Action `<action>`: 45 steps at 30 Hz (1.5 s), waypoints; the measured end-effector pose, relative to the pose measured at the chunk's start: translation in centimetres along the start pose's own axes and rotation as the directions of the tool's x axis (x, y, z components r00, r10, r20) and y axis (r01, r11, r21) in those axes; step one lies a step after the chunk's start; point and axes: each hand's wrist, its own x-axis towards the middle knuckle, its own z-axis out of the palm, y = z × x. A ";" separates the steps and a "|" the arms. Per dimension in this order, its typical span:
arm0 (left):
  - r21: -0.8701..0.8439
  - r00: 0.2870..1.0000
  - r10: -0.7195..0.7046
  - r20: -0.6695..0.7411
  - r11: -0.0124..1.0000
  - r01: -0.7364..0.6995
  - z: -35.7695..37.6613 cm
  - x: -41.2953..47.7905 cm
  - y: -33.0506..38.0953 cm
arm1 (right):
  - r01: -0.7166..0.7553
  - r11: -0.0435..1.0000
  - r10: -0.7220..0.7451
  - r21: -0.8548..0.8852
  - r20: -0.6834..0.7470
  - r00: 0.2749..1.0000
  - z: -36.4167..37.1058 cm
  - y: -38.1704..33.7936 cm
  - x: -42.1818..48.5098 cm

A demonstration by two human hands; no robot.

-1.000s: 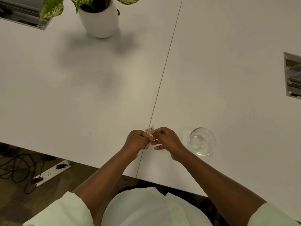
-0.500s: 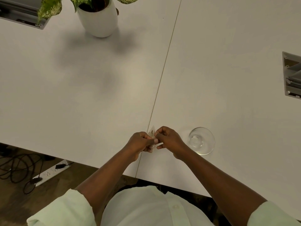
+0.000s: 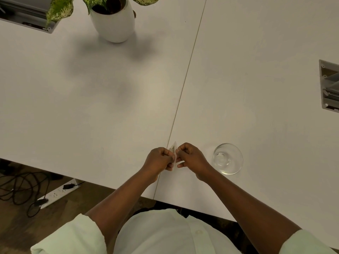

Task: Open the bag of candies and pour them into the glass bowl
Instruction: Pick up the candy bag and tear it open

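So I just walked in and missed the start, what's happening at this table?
A person is pinching a small clear candy bag between the left hand and right hand, working at its top above the white table. Whether it is open cannot be told. The glass bowl sits empty just right of the hands.

A white table [image 3: 110,107] fills most of the view, with a thin seam [image 3: 185,79] running from its far edge to its near edge, and a white pot [image 3: 114,22] stands at the far side holding a plant with speckled green leaves [image 3: 58,8]. A metal-framed cable opening [image 3: 27,21] is cut into the far left corner of the tabletop, and another recessed cable box [image 3: 329,87] sits at the right edge. On the brown floor [image 3: 22,226] left of the table lie a white power strip [image 3: 58,193] and a loose tangle of black cables [image 3: 22,187].
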 end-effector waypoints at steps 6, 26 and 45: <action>0.166 0.989 0.123 -0.083 0.980 -0.108 0.2 0.0 -0.4 | -0.087 0.987 0.088 0.138 0.000 0.996 0.8 -0.4 -0.5; -0.148 0.997 -0.044 -0.062 0.988 0.035 0.6 -0.8 -1.1 | -0.078 0.996 0.081 0.039 -0.082 0.993 1.1 0.8 -1.5; -0.059 0.998 -0.005 -0.068 0.998 0.001 -0.1 -0.6 -1.7 | -0.028 0.986 0.009 -0.163 -0.113 0.994 1.4 0.6 -1.4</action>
